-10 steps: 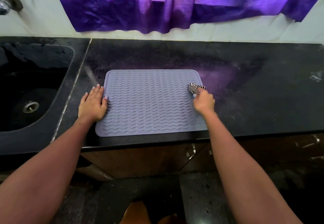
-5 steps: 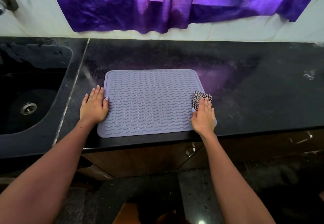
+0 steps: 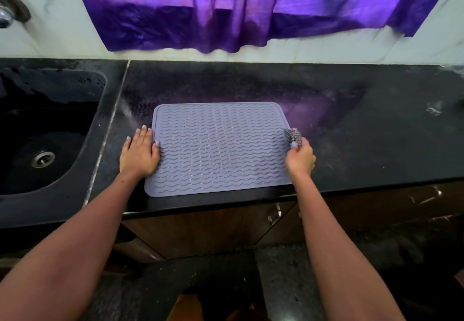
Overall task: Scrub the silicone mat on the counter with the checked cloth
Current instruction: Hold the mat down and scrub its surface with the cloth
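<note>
Right hand (image 3: 300, 158) is curled around the checked cloth (image 3: 293, 136), fingers bunched on it, at the right edge of the silicone mat (image 3: 218, 148), about halfway along that edge. Cloth is wadded small, black-and-white check, sticking out past the fingertips on the far side of the hand; it looks slightly blurred. Cloth sits right at the mat's right border, touching or just over the rim; can't tell exactly how much is on the mat versus on the counter (image 3: 376, 132).

Left hand (image 3: 139, 153) is flat, palm down, fingers together and extended, thumb out to the side. It rests at the mat's left edge: the thumb tip lies on the mat, and the fingers are on the counter just beside the rim. Light nail polish visible.

Mat is grey-lilac, rectangular with rounded corners, raised wavy ridges across it, a plain raised border. It lies flat on the black speckled counter, its near edge close to the counter's front edge.

Dark sink (image 3: 42, 132) is left of the mat, set into the counter, with a metal drain (image 3: 42, 159) in its basin. Part of a metal tap (image 3: 10, 14) shows top left. Purple curtain (image 3: 238, 9) hangs over the white marble-look wall behind the counter. Wooden cabinet doors (image 3: 213, 227) with metal handles are below the counter. Both forearms are bare.
</note>
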Available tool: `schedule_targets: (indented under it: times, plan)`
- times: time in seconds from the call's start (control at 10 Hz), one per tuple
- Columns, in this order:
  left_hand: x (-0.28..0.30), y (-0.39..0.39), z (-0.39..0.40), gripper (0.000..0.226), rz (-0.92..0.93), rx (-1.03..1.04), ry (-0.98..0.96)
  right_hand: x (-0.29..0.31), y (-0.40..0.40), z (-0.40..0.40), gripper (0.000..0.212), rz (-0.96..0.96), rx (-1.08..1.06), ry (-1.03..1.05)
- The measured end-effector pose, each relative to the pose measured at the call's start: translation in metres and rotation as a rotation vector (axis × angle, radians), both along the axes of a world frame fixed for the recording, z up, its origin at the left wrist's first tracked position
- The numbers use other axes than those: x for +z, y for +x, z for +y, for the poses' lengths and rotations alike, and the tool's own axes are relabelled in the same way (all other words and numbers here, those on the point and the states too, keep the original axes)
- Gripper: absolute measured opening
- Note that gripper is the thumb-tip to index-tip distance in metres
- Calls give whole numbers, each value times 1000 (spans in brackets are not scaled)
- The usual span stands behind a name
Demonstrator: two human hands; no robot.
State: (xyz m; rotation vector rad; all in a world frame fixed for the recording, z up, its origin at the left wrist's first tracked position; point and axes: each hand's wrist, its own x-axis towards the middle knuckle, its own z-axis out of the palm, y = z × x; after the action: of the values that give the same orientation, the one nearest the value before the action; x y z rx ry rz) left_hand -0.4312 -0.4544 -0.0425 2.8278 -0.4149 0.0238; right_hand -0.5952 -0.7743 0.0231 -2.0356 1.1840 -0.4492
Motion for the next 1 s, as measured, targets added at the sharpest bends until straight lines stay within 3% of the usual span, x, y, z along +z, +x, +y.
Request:
schedule_targets:
  times: [0.1, 0.3, 0.6, 0.7, 0.9, 1.0]
  plan:
    - [0, 0, -1, 54, 5, 1, 2, 3, -2, 26, 48, -12, 28, -91]
    - [-2, 0, 1, 53, -3, -11, -11, -43, -16, 61, 63, 376, 452, -418]
    - [-2, 0, 0, 54, 13, -12, -12, -34, -8, 59, 68, 536, 506, -369]
    - [1, -1, 0, 54, 33, -10, -11, -35, -7, 57, 63, 456, 485, -364]
    - [2, -7, 2, 54, 63, -13, 4, -6, -1, 63, 50, 80, 175, -96]
    - [1, -9, 3, 54, 54, -14, 6, -1, 2, 91, 55, 93, 300, -209]
